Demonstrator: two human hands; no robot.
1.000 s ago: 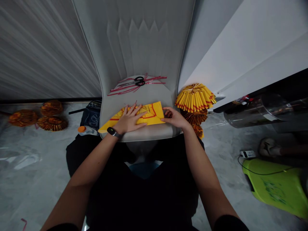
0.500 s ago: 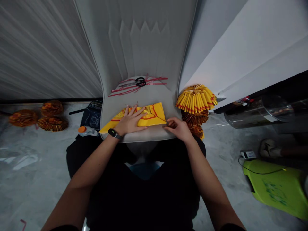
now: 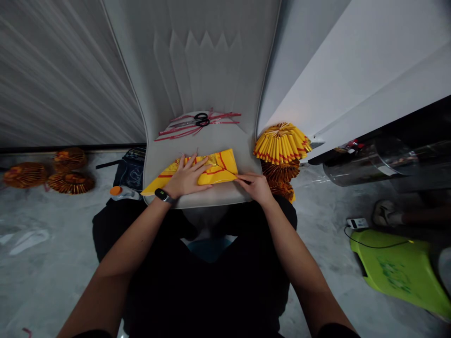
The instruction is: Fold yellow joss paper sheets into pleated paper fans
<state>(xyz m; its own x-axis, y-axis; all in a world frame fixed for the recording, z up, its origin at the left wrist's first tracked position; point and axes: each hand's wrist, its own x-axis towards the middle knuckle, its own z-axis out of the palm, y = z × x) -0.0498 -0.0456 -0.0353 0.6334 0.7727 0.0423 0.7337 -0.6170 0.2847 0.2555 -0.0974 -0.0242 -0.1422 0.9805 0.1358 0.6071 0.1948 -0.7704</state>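
On the floor, far to the left of the left hand, lie three round orange paper ornaments (image 3: pixel 70 183), in the same places as one second ago. Nearer to this hand, just left of its wrist, are a dark bag (image 3: pixel 129 171) and a bottle with an orange cap (image 3: pixel 119 192).

The left hand (image 3: pixel 186 176) lies open and flat, fingers spread, on the folded yellow paper (image 3: pixel 220 164) with red lines. A black wristband (image 3: pixel 161 195) sits on its wrist. This hand has not moved through all three moments; it keeps pressing the paper down on the grey chair seat (image 3: pixel 211 141). The paper lies at the near edge of the seat, under the left hand and reaching to the right hand.

Beyond both hands, at the back of the seat, black scissors (image 3: pixel 200 119) rest on thin red strips (image 3: pixel 176 132), unchanged.

The right hand (image 3: pixel 256 187) has changed most. One second ago it rested higher on the right edge of the paper; half a second ago it was drawn back toward the body. Now its bent fingers touch the near right corner of the paper. I cannot tell if they pinch this corner or only press it.

Just right of this hand stands a stack of pleated yellow paper fans (image 3: pixel 282 143). Farther right on the floor are a clear plastic cylinder (image 3: pixel 377 165), a small white charger (image 3: pixel 354 223) and a green board (image 3: pixel 398 272).
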